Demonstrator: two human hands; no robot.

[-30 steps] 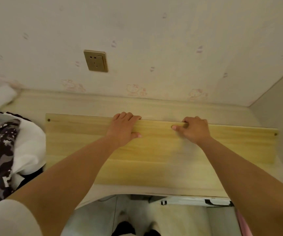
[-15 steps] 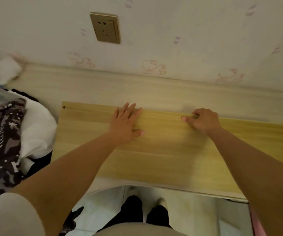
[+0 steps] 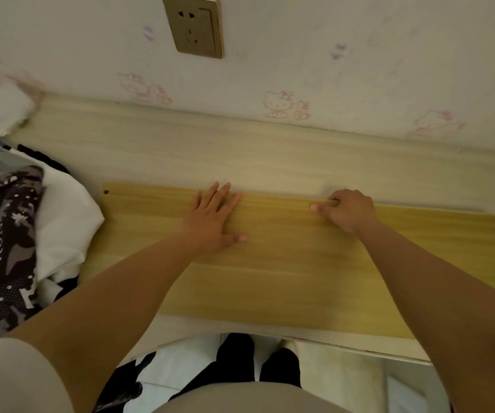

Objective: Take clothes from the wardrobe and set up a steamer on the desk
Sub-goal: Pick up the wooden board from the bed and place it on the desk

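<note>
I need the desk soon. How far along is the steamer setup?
Done: clothes are piled at the desk's left end. In hand: left hand flat on a wooden board, right hand curled over its far edge. Left: no steamer is visible.

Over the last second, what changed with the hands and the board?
The left hand uncurled from the far edge of the wooden board and lies flat on top, fingers spread. The board has come down flatter onto the desk. The right hand stays curled over the far edge. The clothes pile at the left is unchanged.
</note>
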